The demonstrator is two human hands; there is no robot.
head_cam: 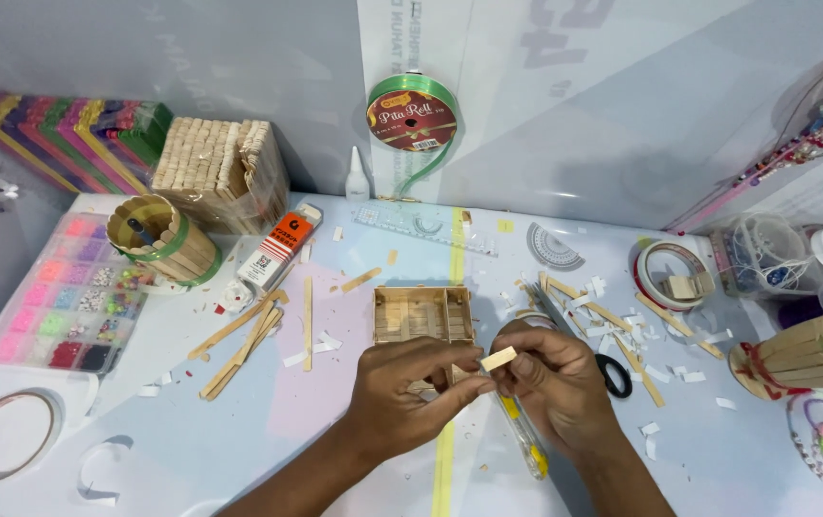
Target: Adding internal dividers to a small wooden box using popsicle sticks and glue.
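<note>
Both hands meet low over the middle of the table (239,450). The left hand (402,397) has its grip pinched together on a short cut piece of craft stick (499,359), thumb and fingertips clamped on its near end. The right hand (555,378) meets the same piece from the other side, its fingertips closed on the far end, so the little stick sits between the two hands, tilted slightly upward to the right. A yellow-handled craft knife (524,436) lies under the right hand, its handle pointing toward the near edge of the table; I cannot tell whether the hand actually holds it or only rests over it.

Just beyond the hands stands a small square box of craft sticks (423,314), open at the top. To its left loose craft sticks (244,335) lie scattered, and further left stands a round stick-built cup (164,237) with a green band. A bead organiser tray (67,292) sits by the left edge, with a roll of clear tape (7,433) near it. Black-handled scissors (612,375) lie just right of the right hand, among paper scraps and more sticks. A clear ruler (426,230) and a green ribbon spool (412,113) sit at the back.
</note>
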